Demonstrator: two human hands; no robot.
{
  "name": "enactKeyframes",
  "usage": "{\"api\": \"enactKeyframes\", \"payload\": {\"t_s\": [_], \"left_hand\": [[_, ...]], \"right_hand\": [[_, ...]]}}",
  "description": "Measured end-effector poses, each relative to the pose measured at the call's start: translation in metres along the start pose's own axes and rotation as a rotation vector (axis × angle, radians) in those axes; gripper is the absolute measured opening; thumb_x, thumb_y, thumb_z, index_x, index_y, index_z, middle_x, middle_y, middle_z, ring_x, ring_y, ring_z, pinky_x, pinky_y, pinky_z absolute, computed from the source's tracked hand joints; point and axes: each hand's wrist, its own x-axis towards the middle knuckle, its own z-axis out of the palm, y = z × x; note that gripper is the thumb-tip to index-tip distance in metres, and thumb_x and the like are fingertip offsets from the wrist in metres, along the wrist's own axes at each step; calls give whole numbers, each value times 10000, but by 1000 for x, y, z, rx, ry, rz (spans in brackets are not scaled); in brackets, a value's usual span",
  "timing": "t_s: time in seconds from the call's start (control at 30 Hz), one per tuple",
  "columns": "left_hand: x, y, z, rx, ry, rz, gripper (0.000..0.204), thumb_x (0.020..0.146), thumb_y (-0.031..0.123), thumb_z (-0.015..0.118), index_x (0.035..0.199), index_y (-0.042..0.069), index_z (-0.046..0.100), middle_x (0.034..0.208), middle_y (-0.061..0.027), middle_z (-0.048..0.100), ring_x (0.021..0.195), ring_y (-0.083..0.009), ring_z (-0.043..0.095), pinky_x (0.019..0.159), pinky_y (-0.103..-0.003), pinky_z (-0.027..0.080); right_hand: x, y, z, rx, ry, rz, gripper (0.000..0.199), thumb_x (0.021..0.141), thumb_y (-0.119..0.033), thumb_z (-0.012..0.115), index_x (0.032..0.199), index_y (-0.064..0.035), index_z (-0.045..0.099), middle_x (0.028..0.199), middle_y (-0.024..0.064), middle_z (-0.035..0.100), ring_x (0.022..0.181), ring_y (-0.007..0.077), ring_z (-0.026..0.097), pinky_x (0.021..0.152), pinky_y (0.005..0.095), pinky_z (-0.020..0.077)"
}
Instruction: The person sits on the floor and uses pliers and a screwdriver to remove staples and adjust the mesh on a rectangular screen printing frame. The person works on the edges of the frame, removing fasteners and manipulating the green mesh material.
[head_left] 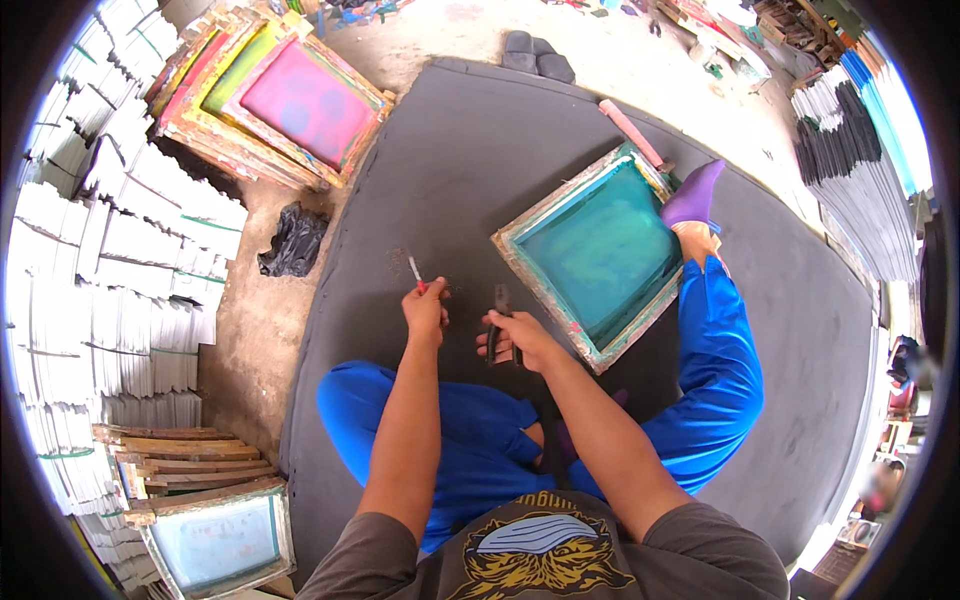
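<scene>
The person sits cross-legged in bright blue trousers on a dark grey floor mat that fills the middle of the frame. Just left of centre, the left hand is curled shut around a thin red-handled tool, whose pale tip points up and to the left. Beside it, at centre, the right hand has its fingers wrapped closed on the handles of black pliers, jaws pointing away from the body. Just right of the hands, a wooden printing frame with teal-stained mesh lies flat on the mat, near a foot in a purple sock. Stacked multicoloured frames sit at upper left, white paper bundles along the left edge.
</scene>
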Motion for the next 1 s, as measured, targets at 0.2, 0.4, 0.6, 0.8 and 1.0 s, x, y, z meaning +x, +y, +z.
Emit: {"api": "enactKeyframes", "payload": {"t_s": [0.2, 0.4, 0.6, 0.8, 1.0], "left_hand": [[10, 3, 1, 11, 227, 45, 301, 922, 301, 781, 921, 35, 640, 780, -68, 621, 397, -129, 450, 362, -311, 347], [9, -1, 3, 47, 153, 63, 326, 932, 337, 770, 915, 38, 640, 756, -56, 603, 396, -129, 448, 362, -305, 346], [8, -2, 4, 43, 119, 48, 332, 944, 355, 753, 921, 42, 645, 731, -37, 585, 399, -125, 447, 364, -297, 341], [2, 1, 16, 51, 68, 38, 313, 961, 321, 731, 914, 21, 653, 719, -37, 588, 408, -110, 455, 358, -282, 347], [2, -1, 19, 37, 27, 40, 320, 968, 326, 723, 931, 15, 661, 731, -36, 591, 400, -105, 446, 358, -282, 342]], "right_hand": [[-5, 4, -43, 97, 222, -5, 404, 1043, -359, 611, 1202, 3, 531, 1003, 201, 660, 818, 333, 721, 683, 531, 613], [-1, -5, -44, 76, 267, 10, 380, 1028, -355, 624, 1160, -8, 545, 953, 189, 664, 782, 327, 708, 686, 532, 603], [14, -7, -35, -37, 441, 7, 375, 1021, -333, 619, 1125, 20, 546, 846, 177, 657, 676, 335, 690, 571, 511, 577], [43, 7, -24, -388, 731, -107, 243, 954, -170, 636, 929, 63, 571, 733, 158, 609, 535, 303, 624, 396, 459, 493], [34, -2, 3, -80, 791, -67, 69, 868, -18, 624, 836, 8, 569, 702, 136, 585, 511, 270, 586, 438, 464, 526]]}}
